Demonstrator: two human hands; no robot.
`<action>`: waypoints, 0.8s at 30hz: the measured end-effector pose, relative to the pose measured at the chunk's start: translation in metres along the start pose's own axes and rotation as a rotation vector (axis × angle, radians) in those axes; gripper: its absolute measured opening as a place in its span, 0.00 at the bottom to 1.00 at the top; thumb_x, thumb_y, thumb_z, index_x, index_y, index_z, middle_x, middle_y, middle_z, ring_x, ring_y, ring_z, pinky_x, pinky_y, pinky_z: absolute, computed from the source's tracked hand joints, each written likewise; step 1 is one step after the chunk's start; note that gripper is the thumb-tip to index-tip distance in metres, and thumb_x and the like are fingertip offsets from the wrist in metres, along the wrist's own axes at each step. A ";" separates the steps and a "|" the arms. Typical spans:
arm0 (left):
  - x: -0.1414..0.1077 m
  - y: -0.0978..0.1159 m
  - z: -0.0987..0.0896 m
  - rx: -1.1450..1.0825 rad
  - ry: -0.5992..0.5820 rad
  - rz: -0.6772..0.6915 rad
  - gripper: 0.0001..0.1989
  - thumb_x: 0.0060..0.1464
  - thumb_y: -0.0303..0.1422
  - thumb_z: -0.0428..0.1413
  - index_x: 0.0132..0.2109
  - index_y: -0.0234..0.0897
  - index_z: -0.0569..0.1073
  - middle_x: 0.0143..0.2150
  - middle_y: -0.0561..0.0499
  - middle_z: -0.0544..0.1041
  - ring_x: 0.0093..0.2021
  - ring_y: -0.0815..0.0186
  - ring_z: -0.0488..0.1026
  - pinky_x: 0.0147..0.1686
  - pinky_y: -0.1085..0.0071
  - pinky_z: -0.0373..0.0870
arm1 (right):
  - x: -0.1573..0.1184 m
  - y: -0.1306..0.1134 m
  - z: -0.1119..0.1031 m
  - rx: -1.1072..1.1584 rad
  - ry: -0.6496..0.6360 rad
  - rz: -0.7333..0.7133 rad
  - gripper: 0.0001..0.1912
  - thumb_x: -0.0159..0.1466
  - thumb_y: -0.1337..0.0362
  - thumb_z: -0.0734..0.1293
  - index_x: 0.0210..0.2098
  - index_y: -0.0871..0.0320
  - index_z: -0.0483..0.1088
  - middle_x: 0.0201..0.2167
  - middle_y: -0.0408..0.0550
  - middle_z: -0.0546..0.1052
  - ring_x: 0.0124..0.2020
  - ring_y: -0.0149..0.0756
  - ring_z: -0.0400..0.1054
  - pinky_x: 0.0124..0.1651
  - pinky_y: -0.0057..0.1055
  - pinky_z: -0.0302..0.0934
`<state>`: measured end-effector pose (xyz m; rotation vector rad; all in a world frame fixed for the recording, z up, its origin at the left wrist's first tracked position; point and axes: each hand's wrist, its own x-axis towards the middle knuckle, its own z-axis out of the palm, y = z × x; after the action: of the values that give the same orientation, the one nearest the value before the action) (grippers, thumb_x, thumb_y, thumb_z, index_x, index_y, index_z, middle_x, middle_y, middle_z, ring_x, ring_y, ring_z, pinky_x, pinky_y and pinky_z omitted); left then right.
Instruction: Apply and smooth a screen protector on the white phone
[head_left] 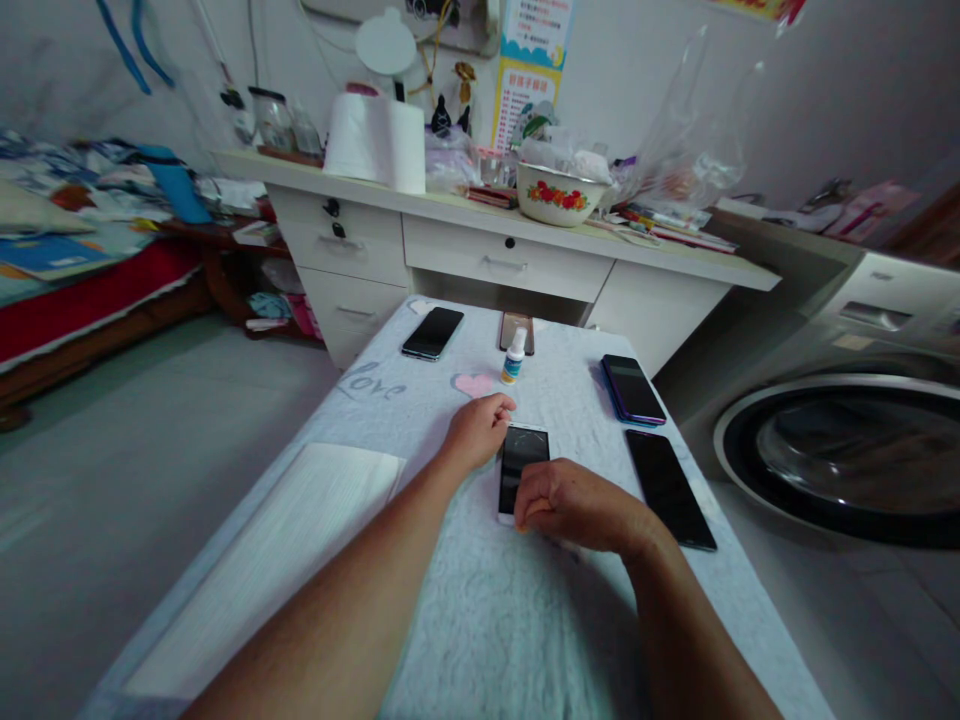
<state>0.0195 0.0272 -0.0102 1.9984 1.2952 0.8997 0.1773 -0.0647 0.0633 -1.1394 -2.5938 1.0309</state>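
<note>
A white-framed phone (521, 462) with a dark screen lies on the cloth-covered table (487, 620). My left hand (480, 428) is closed at the phone's upper left corner; whatever its fingers hold, if anything, is too small to make out. Over the phone's lower right part, my right hand (566, 503) is closed with curled fingers, and what is under them is hidden. A small white spray bottle (513, 357) with a blue and yellow label stands beyond the phone, before a brownish phone or case (529, 322).
A black phone (433, 333) lies at the table's far left. Stacked phones (634, 390) and a larger black device (670, 488) lie on the right. White sheets (277, 560) cover the left side. Behind stands a white desk (495, 235); a washing machine (847, 400) is at right.
</note>
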 end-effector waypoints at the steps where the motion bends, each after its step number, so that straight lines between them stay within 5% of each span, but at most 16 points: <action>1: 0.000 0.000 0.000 0.002 -0.002 -0.002 0.13 0.51 0.25 0.50 0.42 0.37 0.74 0.30 0.54 0.75 0.31 0.69 0.71 0.31 0.77 0.64 | 0.000 0.000 0.000 0.002 0.001 -0.003 0.12 0.56 0.77 0.62 0.29 0.60 0.77 0.30 0.44 0.76 0.31 0.29 0.68 0.38 0.24 0.60; 11: 0.000 0.006 -0.003 -0.006 -0.021 -0.045 0.15 0.50 0.23 0.48 0.43 0.37 0.73 0.35 0.53 0.77 0.36 0.69 0.73 0.36 0.76 0.66 | 0.009 -0.002 0.003 -0.041 0.108 -0.009 0.11 0.58 0.76 0.63 0.29 0.59 0.76 0.31 0.44 0.76 0.33 0.30 0.68 0.40 0.25 0.59; 24: 0.000 0.003 -0.001 0.004 -0.013 -0.029 0.13 0.53 0.23 0.49 0.43 0.38 0.73 0.37 0.51 0.79 0.39 0.68 0.74 0.40 0.74 0.68 | 0.027 0.017 0.011 -0.250 0.437 0.216 0.09 0.64 0.69 0.63 0.34 0.56 0.76 0.33 0.45 0.73 0.34 0.30 0.66 0.38 0.25 0.56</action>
<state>0.0198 0.0262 -0.0074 1.9805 1.3164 0.8693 0.1647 -0.0438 0.0406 -1.5285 -2.3241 0.4224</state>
